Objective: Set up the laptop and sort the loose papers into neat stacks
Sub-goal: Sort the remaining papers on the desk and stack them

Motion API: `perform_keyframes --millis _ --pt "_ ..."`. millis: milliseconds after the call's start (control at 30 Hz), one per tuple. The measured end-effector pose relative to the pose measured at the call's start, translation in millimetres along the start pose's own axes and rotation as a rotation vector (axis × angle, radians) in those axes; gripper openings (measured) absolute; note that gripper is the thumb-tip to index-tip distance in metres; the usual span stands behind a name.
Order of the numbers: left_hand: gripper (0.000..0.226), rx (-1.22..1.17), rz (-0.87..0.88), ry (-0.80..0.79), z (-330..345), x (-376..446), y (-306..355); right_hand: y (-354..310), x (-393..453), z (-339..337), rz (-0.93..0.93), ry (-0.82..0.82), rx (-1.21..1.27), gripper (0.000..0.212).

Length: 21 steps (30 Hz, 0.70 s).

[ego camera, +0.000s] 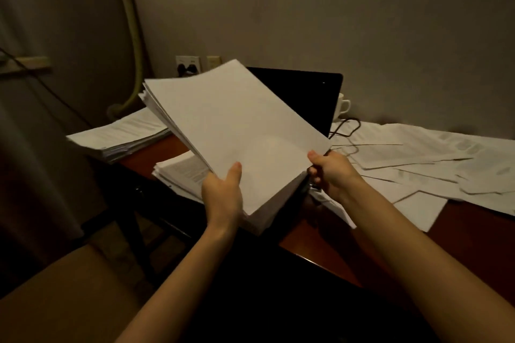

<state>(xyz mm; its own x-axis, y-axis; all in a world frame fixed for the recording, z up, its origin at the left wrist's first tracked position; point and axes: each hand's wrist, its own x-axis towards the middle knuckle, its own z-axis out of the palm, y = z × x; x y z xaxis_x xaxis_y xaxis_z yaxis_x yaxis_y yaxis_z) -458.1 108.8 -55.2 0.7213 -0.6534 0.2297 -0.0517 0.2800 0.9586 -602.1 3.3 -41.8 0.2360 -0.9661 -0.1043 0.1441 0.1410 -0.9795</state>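
Note:
I hold a thick stack of white paper (234, 131) tilted up above the desk. My left hand (223, 192) grips its near edge, thumb on top. My right hand (331, 172) pinches its near right corner. Behind the stack the open laptop (315, 95) stands with a dark screen, mostly hidden by the paper. A printed stack (181, 172) lies on the desk under the raised one. Another printed stack (122, 133) sits at the desk's far left corner. Loose sheets (434, 159) are scattered over the right side of the desk.
The reddish wooden desk (312, 239) stands against the wall. A white cup (343, 107) is behind the laptop, with a dark cable (345, 131) looping over the papers. A wall socket (188, 65) and a green hose (133, 36) are at the back left.

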Motion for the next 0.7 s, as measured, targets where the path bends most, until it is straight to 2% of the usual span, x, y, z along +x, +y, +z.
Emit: perform_keyframes --millis 67,167,267,433,533,700 --pt "0.023 0.057 -0.012 0.021 -11 2 -9 7 7 7 0.088 0.003 -0.041 0.013" --pt "0.050 0.215 0.011 0.089 -29 6 -25 14 11 6 0.219 0.000 -0.041 0.029" --pt "0.068 0.275 -0.007 0.119 -45 15 -39 14 13 -1 0.292 -0.005 -0.018 0.028" --pt "0.060 0.200 -0.140 0.087 -51 34 -56 16 19 -5 0.338 0.019 -0.054 0.027" --pt "0.056 0.182 -0.125 0.101 -46 39 -61 21 25 -3 0.346 0.020 -0.109 0.025" --pt "0.061 0.180 -0.098 0.115 -35 44 -69 28 37 -5 0.267 0.049 -0.357 0.021"
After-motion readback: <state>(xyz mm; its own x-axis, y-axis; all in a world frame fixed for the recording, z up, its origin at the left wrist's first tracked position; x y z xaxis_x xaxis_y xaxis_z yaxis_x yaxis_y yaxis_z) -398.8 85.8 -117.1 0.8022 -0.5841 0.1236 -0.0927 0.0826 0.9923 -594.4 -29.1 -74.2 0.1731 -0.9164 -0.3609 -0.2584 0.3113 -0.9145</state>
